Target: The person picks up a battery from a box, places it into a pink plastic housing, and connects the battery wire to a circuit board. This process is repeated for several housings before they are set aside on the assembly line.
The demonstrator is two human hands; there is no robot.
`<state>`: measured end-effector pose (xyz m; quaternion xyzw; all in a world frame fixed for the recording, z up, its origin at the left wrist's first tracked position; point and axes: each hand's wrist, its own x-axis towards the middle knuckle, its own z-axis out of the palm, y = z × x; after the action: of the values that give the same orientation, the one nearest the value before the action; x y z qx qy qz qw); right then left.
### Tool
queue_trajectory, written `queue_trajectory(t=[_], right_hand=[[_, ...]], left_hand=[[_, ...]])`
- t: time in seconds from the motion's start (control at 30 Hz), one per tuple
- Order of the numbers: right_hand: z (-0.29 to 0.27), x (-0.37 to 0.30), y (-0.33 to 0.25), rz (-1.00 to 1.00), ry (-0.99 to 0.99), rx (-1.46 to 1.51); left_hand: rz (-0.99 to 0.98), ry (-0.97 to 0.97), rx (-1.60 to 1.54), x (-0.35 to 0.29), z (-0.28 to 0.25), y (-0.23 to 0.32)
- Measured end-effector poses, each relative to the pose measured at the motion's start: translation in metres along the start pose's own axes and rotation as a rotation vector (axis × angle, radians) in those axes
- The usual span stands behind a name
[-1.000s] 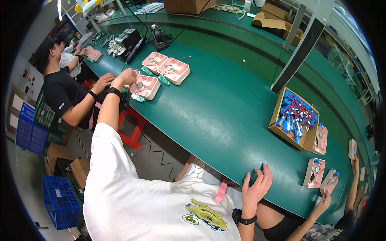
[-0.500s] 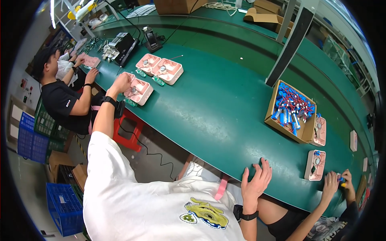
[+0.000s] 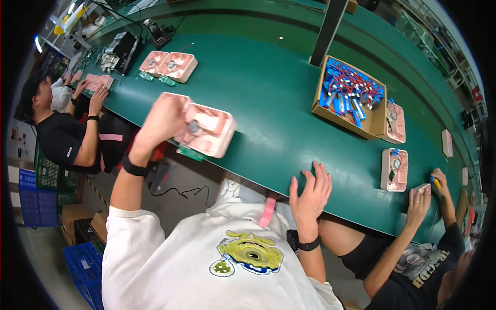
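A: In the head view, the left hand (image 3: 164,120) is closed around the end of a pink tray (image 3: 204,129) at the near edge of the green desk (image 3: 268,98), over toward its left end. A small round metal part sits in the tray's recess.

B: And the right hand (image 3: 310,191)?

A: Open, fingers spread, resting flat on the near edge of the desk and holding nothing.

B: What could go wrong?

A: The tray partly overhangs the edge; I'd judge that a one-handed grip at its end could let it tip and spill the loose part to the floor.

B: Anything nearby?

A: A cardboard box (image 3: 349,98) of blue parts stands well apart toward the far right, another pink tray (image 3: 394,169) beside a co-worker's hand (image 3: 419,201).
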<state>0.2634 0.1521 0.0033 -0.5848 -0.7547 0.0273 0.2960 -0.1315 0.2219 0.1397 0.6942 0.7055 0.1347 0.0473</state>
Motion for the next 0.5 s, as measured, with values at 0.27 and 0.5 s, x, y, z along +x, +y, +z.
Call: queue_trajectory(t=[0.27, 0.5], right_hand=[[-0.023, -0.002, 0.001, -0.021, -0.108, 0.401], [-0.024, 0.004, 0.02, 0.053, -0.073, 0.38]], left_hand=[[0.304, -0.072, -0.128, 0.019, 0.081, 0.135], [0.435, -0.163, -0.106, 0.026, 0.107, 0.208]])
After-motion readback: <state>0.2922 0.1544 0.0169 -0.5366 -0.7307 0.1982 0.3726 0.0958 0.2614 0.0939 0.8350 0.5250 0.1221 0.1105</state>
